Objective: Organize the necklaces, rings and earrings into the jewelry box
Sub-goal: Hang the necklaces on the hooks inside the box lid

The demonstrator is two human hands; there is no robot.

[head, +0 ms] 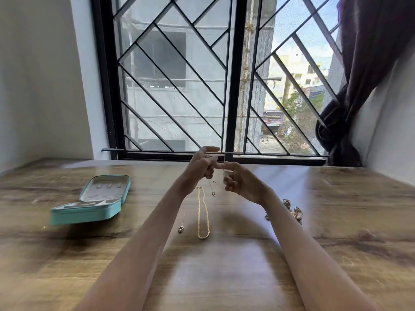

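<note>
Wooden table (336, 254) fills the near field; grain blurred toward the edges. Both forearms reach forward over it from the bottom of the view.

Window (179, 86) with black diagonal grille behind the table; dark curtain (359, 75) bunched at its right side.

Jewelry box (89, 205), teal, lies open at left on the table, lid tilted back. Lid lining shows a row of small hooks or tabs; base shows pale dividers. Contents of the compartments too blurred to tell.

Left hand (201, 167) raised above the table centre, index finger extended, remaining fingers curled, pinching one end of a thin silver necklace (213, 190). Right hand (238, 180) just beside it, fingers curled, pinching the same chain near the top. Fingertips of the two hands nearly touch. Chain hangs down between the hands, small ring pendant at its low end, clear of the table.

Gold chain necklace (203, 213) lies in a long loop on the table below the hands. Another thin chain with ring pendant (180, 228) lies just left of it. Cluster of silver earrings or rings (294, 212) sits right of the right forearm; individual pieces not distinguishable.
</note>
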